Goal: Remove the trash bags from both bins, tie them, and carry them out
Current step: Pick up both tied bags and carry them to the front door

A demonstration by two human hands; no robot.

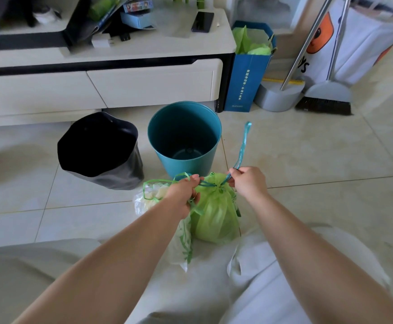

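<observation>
**Tying step.** Left hand (186, 192) and right hand (249, 181) each grip an end of the teal drawstring (242, 146), drawn taut over the cinched green bag (216, 218) between them. The next move probably calls for crossing the ends into a knot.

Only 1 camera here, worn on my head: wide-angle, facing forward and steeply down over my knees. My left hand (183, 195) and right hand (249, 183) sit near the middle, close below the lens. The teal bin (183, 136) and black bin (99, 150) stand just beyond, and the cabinet (144, 90) bends across the top.
</observation>
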